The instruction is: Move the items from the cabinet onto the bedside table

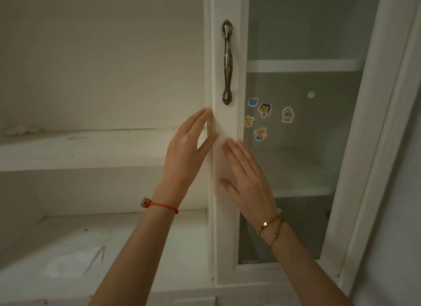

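A white cabinet fills the view. Its left side stands open, showing bare white shelves (86, 146). The right side has a white-framed glass door (227, 123) with a dark metal handle (227, 61). My left hand (186, 153) has its fingertips at the door's left edge, fingers straight and apart. My right hand (246, 175) lies flat on the door frame below the handle, fingers spread. Neither hand holds anything. No loose items show on the shelves.
Several cartoon stickers (264, 110) are stuck on the glass pane. Behind the glass are more white shelves (303, 65). A scrap of white crumpled material (20, 129) lies at the far left of the upper shelf. The lower shelf (75, 248) looks dusty and marked.
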